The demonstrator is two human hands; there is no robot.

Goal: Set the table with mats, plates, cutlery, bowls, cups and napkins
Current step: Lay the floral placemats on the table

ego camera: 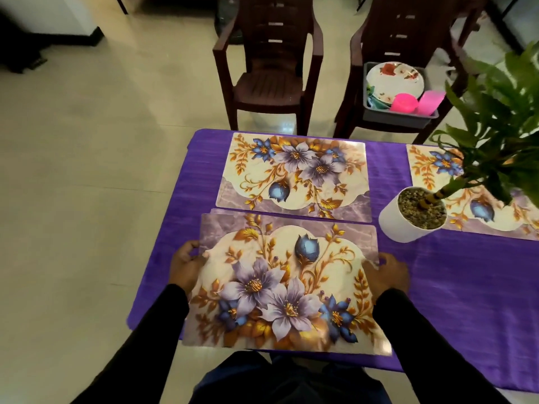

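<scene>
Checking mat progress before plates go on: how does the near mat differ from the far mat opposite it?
The near mat is gripped at its side edges by the left hand and right hand; the far mat lies flat on the purple tablecloth, untouched. The near mat's large flowers face the person, while the far mat's face the chairs. The near mat seems to have another beneath. Both share the same floral print.

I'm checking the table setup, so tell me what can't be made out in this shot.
Head view only:
- Grey tub on the far chair: contents under the plates are hidden.
- Right mat: covered by the plant, cut by the frame edge.
- Near mat: a second edge shows behind it; count unclear.
- Fingers of both hands, left hand, right hand: tucked under it.
</scene>
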